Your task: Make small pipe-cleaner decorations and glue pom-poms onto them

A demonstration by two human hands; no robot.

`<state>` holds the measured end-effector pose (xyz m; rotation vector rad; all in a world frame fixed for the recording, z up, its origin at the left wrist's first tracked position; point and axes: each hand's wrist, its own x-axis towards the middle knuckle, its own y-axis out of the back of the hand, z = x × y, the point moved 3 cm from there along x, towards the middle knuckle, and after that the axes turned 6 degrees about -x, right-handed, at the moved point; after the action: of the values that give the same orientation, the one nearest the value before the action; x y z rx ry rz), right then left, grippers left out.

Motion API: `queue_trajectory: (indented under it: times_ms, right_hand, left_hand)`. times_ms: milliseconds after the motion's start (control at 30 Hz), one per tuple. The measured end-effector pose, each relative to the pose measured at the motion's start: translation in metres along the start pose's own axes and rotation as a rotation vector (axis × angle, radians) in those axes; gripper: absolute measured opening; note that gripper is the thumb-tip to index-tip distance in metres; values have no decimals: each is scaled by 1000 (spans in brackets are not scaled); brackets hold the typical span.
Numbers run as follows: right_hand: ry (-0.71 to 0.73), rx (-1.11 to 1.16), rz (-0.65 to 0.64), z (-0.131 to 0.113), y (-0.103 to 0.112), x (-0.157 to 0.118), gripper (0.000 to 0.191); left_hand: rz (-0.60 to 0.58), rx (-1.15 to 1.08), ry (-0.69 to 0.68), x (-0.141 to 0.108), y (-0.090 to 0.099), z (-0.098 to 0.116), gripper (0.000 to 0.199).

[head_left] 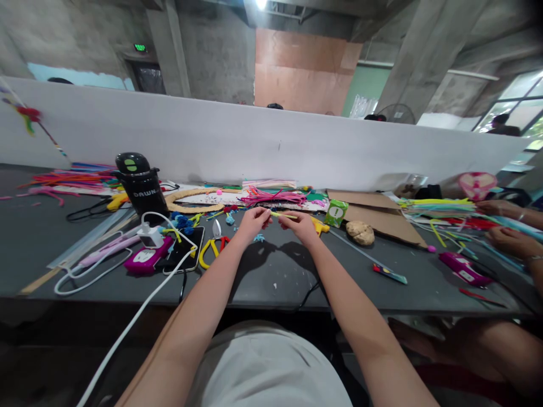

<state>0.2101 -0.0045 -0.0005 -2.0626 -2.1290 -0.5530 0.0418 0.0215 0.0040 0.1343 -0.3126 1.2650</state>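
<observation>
Between my two hands, above the grey table [263,285], stretches a short yellow-green pipe cleaner [283,215]. My left hand [254,221] pinches its left end, and my right hand [298,224] grips the other end with closed fingers. Just behind them lies a heap of pink pipe cleaners [275,195]. Scissors [214,243] with yellow and red handles rest left of my left forearm. Small blue pieces [259,238] lie below my left hand. A yellow-handled glue gun [319,226] sits partly hidden beside my right hand.
On the left stand a black bottle [142,189], a magenta power strip [148,255] with a white charger, and a phone [186,249]. To the right lie a green box [336,213], a round tan lump [360,232] and a cutter [389,273]. Another person's hands [507,226] work at far right.
</observation>
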Motion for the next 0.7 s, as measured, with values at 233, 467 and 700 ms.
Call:
queue_trajectory:
  times_ms: [233, 467, 700]
  right_hand:
    - [257, -307, 20, -7, -6, -5, 34]
    - [279, -435, -2, -1, -10, -5, 32]
    - [307, -498, 13, 4, -10, -5, 33]
  left_hand:
    - [33, 83, -27, 0, 3, 3, 38]
    - [7, 144, -1, 1, 5, -3, 37]
    - [-25, 335, -75, -1, 7, -4, 34]
